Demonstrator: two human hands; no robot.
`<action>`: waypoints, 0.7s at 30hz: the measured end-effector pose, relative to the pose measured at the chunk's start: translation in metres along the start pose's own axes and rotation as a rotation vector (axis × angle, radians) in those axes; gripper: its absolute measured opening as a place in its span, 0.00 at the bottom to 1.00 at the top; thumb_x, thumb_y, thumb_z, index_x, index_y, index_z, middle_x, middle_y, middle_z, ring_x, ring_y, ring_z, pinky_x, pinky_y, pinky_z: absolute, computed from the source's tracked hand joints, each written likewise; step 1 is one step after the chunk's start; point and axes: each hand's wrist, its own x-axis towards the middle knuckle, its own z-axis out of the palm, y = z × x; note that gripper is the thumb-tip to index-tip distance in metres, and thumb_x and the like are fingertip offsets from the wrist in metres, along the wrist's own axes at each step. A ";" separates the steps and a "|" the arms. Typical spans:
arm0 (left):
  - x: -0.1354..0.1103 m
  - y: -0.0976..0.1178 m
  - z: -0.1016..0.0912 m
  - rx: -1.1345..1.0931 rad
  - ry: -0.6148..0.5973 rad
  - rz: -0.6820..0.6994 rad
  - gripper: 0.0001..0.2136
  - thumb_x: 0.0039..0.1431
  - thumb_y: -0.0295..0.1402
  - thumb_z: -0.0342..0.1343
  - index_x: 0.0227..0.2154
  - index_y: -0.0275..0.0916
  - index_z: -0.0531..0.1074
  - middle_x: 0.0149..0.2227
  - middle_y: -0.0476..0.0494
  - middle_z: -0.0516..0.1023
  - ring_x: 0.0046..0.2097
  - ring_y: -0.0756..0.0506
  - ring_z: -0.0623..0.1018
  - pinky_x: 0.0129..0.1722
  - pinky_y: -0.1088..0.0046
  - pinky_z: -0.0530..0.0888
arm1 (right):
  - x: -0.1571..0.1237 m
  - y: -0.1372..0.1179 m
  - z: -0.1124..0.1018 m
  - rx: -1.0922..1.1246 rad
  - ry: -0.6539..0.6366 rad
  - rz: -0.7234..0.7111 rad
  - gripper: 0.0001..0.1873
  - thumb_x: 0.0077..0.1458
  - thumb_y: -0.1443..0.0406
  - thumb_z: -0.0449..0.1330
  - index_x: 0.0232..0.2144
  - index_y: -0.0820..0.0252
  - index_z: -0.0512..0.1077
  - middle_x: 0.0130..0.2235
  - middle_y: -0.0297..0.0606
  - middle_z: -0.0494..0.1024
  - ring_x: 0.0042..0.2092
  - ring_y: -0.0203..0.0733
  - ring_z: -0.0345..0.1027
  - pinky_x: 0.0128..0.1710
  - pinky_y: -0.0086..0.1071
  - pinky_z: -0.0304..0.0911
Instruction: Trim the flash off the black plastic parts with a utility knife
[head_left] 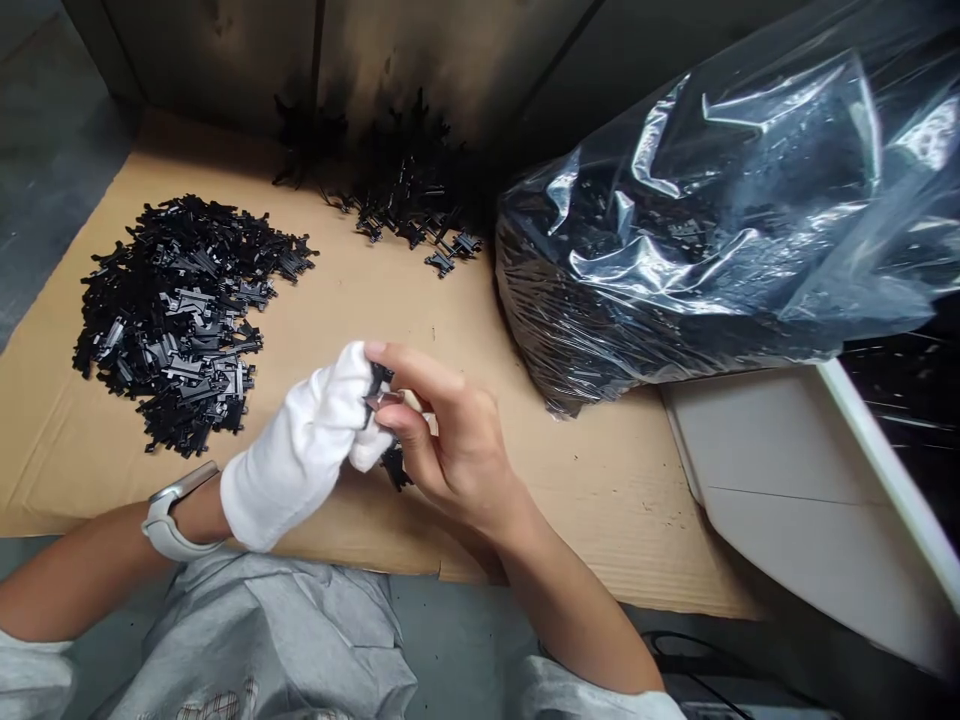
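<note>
Black plastic parts (394, 468) are clenched between the white-gloved left hand (304, 450) and the pinching bare right hand (457, 440), above a cardboard sheet (480, 330); a loose heap (172, 320) lies out, while a clear plastic bag (660, 230) bulges with many more.

We count two hands: left hand (300, 450) in one white glove (259, 490), right hand (457, 440) bare. Two heaps black plastic parts (180, 325), too many to count. One clear plastic bag (675, 230), one cardboard sheet (585, 500), one wristwatch (169, 520).
</note>
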 end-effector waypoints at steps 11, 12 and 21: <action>-0.004 0.002 0.003 -0.151 -0.032 -0.133 0.13 0.68 0.30 0.39 0.27 0.42 0.60 0.19 0.56 0.65 0.22 0.54 0.66 0.26 0.78 0.69 | 0.000 0.002 -0.003 0.010 -0.025 -0.029 0.17 0.69 0.59 0.47 0.58 0.51 0.59 0.35 0.33 0.78 0.30 0.36 0.70 0.31 0.32 0.69; -0.004 0.003 0.002 -0.119 -0.025 -0.136 0.12 0.68 0.29 0.39 0.27 0.42 0.60 0.18 0.57 0.65 0.21 0.54 0.67 0.25 0.78 0.69 | 0.000 0.001 -0.003 0.002 -0.026 -0.028 0.17 0.69 0.58 0.47 0.58 0.51 0.59 0.35 0.33 0.78 0.30 0.36 0.71 0.31 0.32 0.69; 0.001 0.009 0.000 -0.029 -0.030 0.014 0.11 0.63 0.25 0.43 0.24 0.42 0.58 0.18 0.57 0.62 0.19 0.55 0.62 0.22 0.80 0.65 | -0.001 -0.001 -0.001 0.005 -0.021 -0.015 0.17 0.70 0.58 0.46 0.59 0.48 0.58 0.35 0.33 0.78 0.29 0.37 0.70 0.31 0.33 0.69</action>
